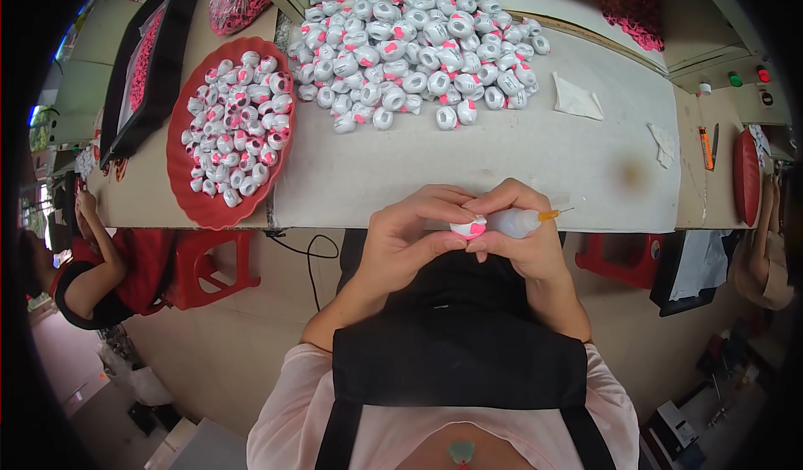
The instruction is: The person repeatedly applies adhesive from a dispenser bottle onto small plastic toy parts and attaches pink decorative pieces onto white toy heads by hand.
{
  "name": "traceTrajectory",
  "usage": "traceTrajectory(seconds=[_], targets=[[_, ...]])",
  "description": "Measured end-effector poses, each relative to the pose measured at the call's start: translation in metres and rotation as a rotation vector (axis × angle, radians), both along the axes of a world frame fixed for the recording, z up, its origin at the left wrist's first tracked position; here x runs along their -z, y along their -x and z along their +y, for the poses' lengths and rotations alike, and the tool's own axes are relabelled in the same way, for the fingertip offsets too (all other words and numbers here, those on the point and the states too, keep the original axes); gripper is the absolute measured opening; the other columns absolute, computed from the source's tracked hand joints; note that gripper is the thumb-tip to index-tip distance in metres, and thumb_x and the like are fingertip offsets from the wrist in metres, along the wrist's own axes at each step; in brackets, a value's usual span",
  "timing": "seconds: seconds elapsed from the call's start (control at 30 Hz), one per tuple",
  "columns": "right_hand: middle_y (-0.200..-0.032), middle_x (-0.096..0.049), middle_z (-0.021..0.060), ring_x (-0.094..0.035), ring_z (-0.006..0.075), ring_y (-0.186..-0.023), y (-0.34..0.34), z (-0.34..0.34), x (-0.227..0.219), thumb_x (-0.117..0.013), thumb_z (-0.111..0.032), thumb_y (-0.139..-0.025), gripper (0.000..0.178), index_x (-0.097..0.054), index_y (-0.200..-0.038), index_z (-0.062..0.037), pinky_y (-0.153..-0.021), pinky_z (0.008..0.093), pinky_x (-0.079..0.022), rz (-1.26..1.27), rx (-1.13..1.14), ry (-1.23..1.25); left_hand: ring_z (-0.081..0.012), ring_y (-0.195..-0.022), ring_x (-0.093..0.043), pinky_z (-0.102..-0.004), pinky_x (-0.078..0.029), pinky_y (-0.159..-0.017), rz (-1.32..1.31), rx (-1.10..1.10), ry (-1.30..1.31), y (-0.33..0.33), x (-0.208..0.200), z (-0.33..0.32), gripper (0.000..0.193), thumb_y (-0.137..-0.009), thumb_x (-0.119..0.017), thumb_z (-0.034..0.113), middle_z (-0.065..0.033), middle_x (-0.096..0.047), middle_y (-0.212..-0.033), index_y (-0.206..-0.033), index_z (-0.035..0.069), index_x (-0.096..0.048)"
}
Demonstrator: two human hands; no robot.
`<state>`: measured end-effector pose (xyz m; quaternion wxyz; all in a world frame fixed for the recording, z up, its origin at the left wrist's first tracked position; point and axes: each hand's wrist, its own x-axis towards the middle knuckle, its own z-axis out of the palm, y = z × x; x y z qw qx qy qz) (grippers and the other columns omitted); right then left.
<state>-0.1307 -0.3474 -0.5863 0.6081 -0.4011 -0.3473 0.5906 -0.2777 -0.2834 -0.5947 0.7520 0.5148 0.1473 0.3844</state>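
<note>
At the table's near edge my two hands meet around a small rounded white piece with a pink patch (470, 227). My left hand (414, 229) pinches it between thumb and fingers from the left side. From the right, the thumb and fingertips of my right hand (531, 248) press on the same piece. A translucent squeeze bottle (512, 222) with an orange tip and thin needle is also tucked in my right hand, its needle pointing right. Beyond my hands a large heap of similar white and pink pieces (410, 43) lies on the white-covered table (376, 173).
A red scalloped tray (180, 181) full of like pieces stands at the left. Behind it are a black tray (125, 131) and a bag of pink parts (237, 3). White cloths (577, 98) and an orange-handled tool (705, 146) lie right. Another person (92, 261) sits far left.
</note>
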Motion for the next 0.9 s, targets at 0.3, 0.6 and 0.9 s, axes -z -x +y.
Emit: traceTrajectory(seconds=[0.3, 0.6, 0.9], targets=[[-0.073, -0.057, 0.0078, -0.052, 0.0092, -0.052, 0.0, -0.002, 0.004, -0.065, 0.003, -0.066, 0.024, -0.053, -0.087, 0.0001, -0.043, 0.0183, -0.039, 0.109, -0.022, 0.019, -0.0221, -0.093, -0.051, -0.0315, -0.042, -0.078, -0.007, 0.096, 0.046, 0.0, 0.001, 0.0, 0.018, -0.072, -0.057, -0.001, -0.0145, -0.054, -0.097, -0.09, -0.001, -0.057], [-0.074, -0.058, 0.0073, -0.053, 0.0064, -0.061, 0.009, -0.002, 0.002, -0.061, 0.003, -0.068, 0.026, -0.051, -0.093, 0.0013, -0.046, 0.0171, -0.04, -0.036, 0.039, -0.099, -0.0213, -0.092, -0.052, -0.03, -0.043, -0.076, 0.02, -0.019, -0.054, 0.003, 0.005, -0.004, 0.021, -0.074, -0.056, -0.001, -0.0153, -0.051, -0.101, -0.095, -0.002, -0.055], [-0.075, -0.057, 0.0097, -0.054, 0.0113, -0.06, 0.007, -0.016, -0.009, -0.064, 0.005, -0.065, 0.026, -0.052, -0.088, 0.0031, -0.048, 0.019, -0.043, 0.002, -0.063, -0.062, -0.0209, -0.095, -0.048, -0.033, -0.036, -0.085, -0.251, 0.199, -0.011, 0.001, 0.012, -0.002, 0.025, -0.065, -0.067, 0.001, -0.0098, -0.052, -0.094, -0.087, 0.003, -0.056]])
